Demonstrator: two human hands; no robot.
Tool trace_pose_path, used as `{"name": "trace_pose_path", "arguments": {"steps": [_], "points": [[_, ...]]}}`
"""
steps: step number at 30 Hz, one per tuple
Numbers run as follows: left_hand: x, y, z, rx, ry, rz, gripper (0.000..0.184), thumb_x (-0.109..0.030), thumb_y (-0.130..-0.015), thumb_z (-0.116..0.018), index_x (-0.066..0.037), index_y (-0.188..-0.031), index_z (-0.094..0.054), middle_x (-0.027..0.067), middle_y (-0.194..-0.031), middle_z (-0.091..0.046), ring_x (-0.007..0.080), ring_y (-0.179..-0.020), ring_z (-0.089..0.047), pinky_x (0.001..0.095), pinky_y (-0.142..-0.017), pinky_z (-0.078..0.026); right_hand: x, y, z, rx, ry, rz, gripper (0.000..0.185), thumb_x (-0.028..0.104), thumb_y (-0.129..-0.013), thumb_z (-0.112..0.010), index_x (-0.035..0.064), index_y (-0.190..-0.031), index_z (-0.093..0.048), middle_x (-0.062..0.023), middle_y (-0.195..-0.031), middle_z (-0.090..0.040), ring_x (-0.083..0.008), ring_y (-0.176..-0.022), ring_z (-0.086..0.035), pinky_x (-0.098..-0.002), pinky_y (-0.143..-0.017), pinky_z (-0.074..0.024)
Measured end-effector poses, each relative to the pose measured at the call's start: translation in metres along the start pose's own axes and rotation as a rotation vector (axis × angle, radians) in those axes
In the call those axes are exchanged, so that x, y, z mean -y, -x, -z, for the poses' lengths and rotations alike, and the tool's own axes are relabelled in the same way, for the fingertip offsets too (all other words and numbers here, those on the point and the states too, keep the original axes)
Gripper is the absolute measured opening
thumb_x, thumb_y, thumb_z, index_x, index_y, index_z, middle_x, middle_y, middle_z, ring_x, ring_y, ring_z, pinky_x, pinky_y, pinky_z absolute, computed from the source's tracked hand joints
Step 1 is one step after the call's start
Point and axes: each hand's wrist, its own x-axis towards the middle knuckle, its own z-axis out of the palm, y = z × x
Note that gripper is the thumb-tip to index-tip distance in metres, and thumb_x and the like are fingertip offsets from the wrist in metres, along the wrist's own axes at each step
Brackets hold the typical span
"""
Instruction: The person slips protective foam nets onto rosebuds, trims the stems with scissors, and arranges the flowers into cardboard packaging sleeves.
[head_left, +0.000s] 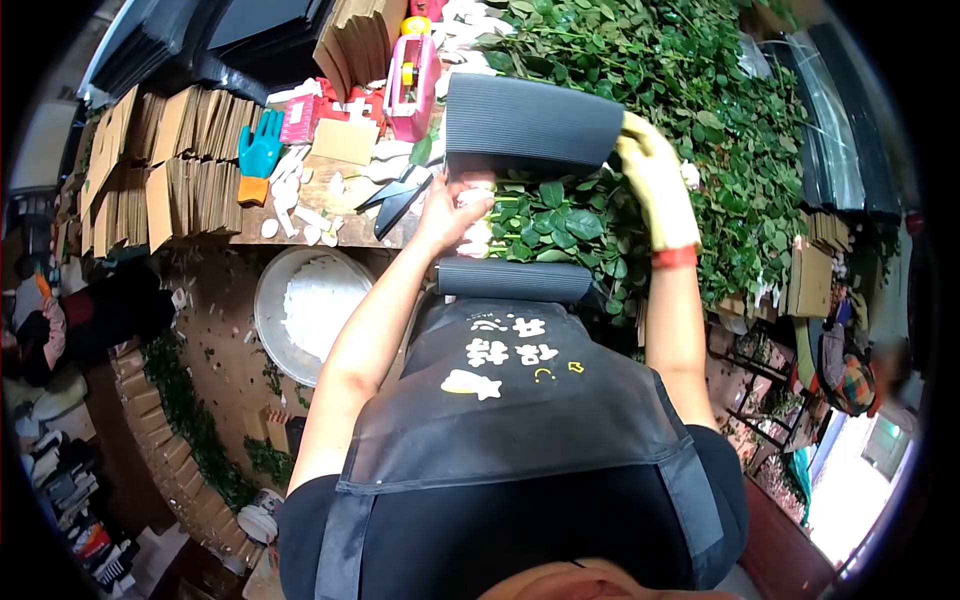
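A dark corrugated sheet (535, 120) is raised over a bunch of pale pink roses (478, 225) with leafy green stems (550, 218). My left hand (455, 212), bare, is at its lower left corner beside the rose heads; the thumb lies over the blooms and the other fingers are partly hidden by the sheet's edge. In a pale yellow glove, my right hand (650, 180) grips the sheet's right end with its fingertips. Another dark corrugated strip (515, 281) lies on the near side of the bunch, against my apron (530, 390).
Scissors (395, 200), a pink tape dispenser (412, 85) and a teal glove (260, 150) lie left on the table. Cardboard pieces (180, 200) stand behind them. A white bucket (312, 312) stands below the table edge. Piled rose foliage (720, 130) covers the right side.
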Motion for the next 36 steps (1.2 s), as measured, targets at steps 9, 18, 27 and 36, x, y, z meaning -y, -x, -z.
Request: {"name": "trace_pose_path", "arguments": {"steps": [9,18,27,36], "points": [[-0.008,0.013,0.015,-0.064,-0.063,-0.227,0.053,-0.025,-0.096,-0.07,-0.003,-0.142,-0.056,0.0204,-0.139,-0.061,0.0301,-0.127,-0.06,0.0409,-0.11,-0.047,0.065,0.065,-0.034,0.519,0.277,-0.14,0.044,0.023,-0.1,-0.067,0.0027,-0.139,-0.065,-0.0148,-0.124,-0.074,-0.0254,-0.103,-0.073,-0.0359,-0.095,-0.0563],[-0.078,0.016,0.045,0.326,-0.812,-0.732,0.041,-0.038,-0.096,-0.073,-0.013,-0.128,-0.067,0.0145,-0.104,-0.073,0.033,-0.099,-0.073,0.0445,-0.087,-0.058,0.041,0.069,-0.077,0.825,0.873,0.208,0.055,0.032,-0.098,-0.069,0.0,-0.14,-0.056,-0.0245,-0.109,-0.072,-0.0397,-0.1,-0.072,-0.0484,-0.089,-0.057],[-0.03,0.0,0.011,0.388,-0.929,-0.897,0.086,-0.066,-0.091,-0.06,-0.029,-0.166,-0.04,0.0235,-0.17,-0.032,0.0418,-0.159,-0.027,0.056,-0.13,-0.018,0.094,0.086,-0.049,0.877,0.308,0.236,0.054,0.038,-0.091,-0.077,0.004,-0.132,-0.067,-0.0201,-0.119,-0.073,-0.0381,-0.107,-0.071,-0.0461,-0.094,-0.0558],[-0.05,0.006,0.007,0.568,-1.141,-0.63,0.086,-0.071,-0.09,-0.059,-0.026,-0.162,-0.045,0.022,-0.165,-0.041,0.039,-0.154,-0.036,0.0538,-0.127,-0.024,0.104,0.074,-0.083,0.572,0.249,0.315,0.046,0.022,-0.086,-0.082,-0.0003,-0.125,-0.07,-0.022,-0.116,-0.075,-0.039,-0.111,-0.071,-0.0443,-0.102,-0.054]]}}
